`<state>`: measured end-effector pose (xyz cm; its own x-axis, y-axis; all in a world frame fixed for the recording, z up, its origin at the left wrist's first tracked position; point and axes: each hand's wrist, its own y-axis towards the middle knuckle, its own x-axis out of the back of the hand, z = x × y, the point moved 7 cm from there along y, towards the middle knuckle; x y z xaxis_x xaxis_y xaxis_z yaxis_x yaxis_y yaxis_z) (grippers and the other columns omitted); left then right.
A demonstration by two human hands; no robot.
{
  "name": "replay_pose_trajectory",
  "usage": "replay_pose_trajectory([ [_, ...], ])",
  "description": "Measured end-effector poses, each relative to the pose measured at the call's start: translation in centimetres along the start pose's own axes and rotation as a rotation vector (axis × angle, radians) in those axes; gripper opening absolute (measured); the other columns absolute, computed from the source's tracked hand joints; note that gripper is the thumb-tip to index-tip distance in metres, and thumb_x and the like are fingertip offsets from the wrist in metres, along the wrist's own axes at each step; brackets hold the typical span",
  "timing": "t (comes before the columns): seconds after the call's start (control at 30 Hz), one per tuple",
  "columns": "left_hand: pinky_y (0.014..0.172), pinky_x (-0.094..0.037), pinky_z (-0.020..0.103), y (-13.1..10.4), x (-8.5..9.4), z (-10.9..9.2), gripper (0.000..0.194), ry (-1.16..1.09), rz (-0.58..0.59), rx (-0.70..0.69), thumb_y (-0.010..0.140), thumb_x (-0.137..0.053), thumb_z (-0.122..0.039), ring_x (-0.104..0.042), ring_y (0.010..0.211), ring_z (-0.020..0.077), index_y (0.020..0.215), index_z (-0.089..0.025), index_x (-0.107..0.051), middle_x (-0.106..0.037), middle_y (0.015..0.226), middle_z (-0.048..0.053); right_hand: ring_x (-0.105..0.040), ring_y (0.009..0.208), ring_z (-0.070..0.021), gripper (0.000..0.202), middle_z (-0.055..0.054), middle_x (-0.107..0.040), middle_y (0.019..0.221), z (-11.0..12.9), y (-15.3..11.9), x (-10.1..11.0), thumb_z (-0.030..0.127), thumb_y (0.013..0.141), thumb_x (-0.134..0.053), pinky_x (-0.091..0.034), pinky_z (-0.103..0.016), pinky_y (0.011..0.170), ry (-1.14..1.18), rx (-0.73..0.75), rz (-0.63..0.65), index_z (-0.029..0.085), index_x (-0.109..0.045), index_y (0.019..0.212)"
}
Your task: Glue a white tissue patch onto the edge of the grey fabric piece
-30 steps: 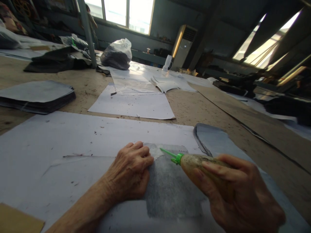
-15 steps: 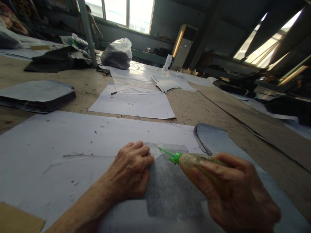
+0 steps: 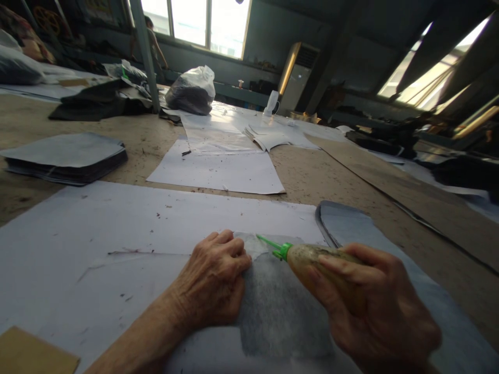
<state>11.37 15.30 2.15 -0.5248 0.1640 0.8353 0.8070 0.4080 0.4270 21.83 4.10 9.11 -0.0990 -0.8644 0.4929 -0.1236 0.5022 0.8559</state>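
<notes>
My right hand (image 3: 384, 306) is wrapped round a yellowish squeeze bottle (image 3: 312, 262) with a green nozzle (image 3: 271, 243). The bottle lies tilted, its tip pointing left over the upper part of a grey fabric piece (image 3: 286, 311). A paler, wet-looking patch shows on the fabric under the tip. My left hand (image 3: 218, 280) rests with curled fingers on the left edge of that piece; what its fingertips press or pinch is hidden. Beneath the fabric lies a large white paper sheet (image 3: 97, 223).
A stack of grey cut pieces (image 3: 351, 223) lies beside my right hand, another stack (image 3: 66, 156) at the left. Further back are a white sheet (image 3: 218, 169), a filled plastic bag (image 3: 193, 91) and a metal post (image 3: 146, 57). A person (image 3: 156, 44) stands near the window.
The whole view has shifted slightly down and right. The nozzle tip stays over the upper part of the fabric, and both hands keep nearly the same pose.
</notes>
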Motion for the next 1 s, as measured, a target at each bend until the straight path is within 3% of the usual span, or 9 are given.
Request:
replay_pose_trajectory([
  [0.3,0.065,-0.035,0.036,0.0,0.4,-0.1,0.025,0.049,-0.029,-0.009,0.058,-0.044,-0.011,-0.043,0.072,0.0192,0.075,-0.018,-0.061,-0.050,0.073,0.005,-0.057,0.065,-0.0113,0.017,-0.006,-0.057,0.089,0.7,0.3,-0.2,0.030,0.076,-0.065,-0.041,-0.019,0.043,0.070,0.019,-0.008,0.017,-0.059,0.083],
  [0.5,0.064,-0.036,0.034,0.0,0.3,-0.1,0.024,0.026,-0.039,0.000,0.061,-0.044,-0.011,-0.044,0.070,0.0187,0.075,-0.017,-0.062,-0.050,0.068,0.005,-0.057,0.065,-0.0138,0.015,-0.006,-0.056,0.089,0.1,0.2,-0.3,0.031,0.078,-0.063,-0.042,-0.022,0.043,0.027,-0.060,0.015,0.019,-0.058,0.085],
  [0.63,0.063,-0.038,0.032,-0.3,0.5,0.0,0.021,-0.004,-0.068,0.003,0.058,-0.043,-0.010,-0.044,0.067,0.0176,0.070,-0.017,-0.060,-0.050,0.065,0.004,-0.057,0.069,-0.0137,0.014,-0.007,-0.057,0.089,0.6,0.3,-0.7,0.029,0.077,-0.063,-0.044,-0.021,0.047,0.118,-0.018,0.003,0.018,-0.059,0.084],
  [0.77,0.063,-0.039,0.031,-0.5,0.6,0.2,0.019,-0.021,-0.089,0.006,0.057,-0.043,-0.010,-0.045,0.067,0.0177,0.066,-0.016,-0.059,-0.052,0.063,0.005,-0.057,0.065,-0.0118,0.018,-0.007,-0.058,0.085,0.1,0.4,-0.2,0.032,0.076,-0.066,-0.042,-0.019,0.044,0.016,0.027,-0.005,0.016,-0.059,0.082],
  [1.0,0.062,-0.038,0.031,-0.2,0.7,0.0,0.019,-0.004,-0.082,0.003,0.058,-0.043,-0.009,-0.044,0.067,0.0170,0.064,-0.016,-0.058,-0.051,0.063,0.004,-0.056,0.069,-0.0116,0.015,-0.007,-0.053,0.094,0.5,-0.1,0.5,0.029,0.080,-0.061,-0.043,-0.020,0.047,0.123,-0.007,0.082,0.018,-0.055,0.088],
])
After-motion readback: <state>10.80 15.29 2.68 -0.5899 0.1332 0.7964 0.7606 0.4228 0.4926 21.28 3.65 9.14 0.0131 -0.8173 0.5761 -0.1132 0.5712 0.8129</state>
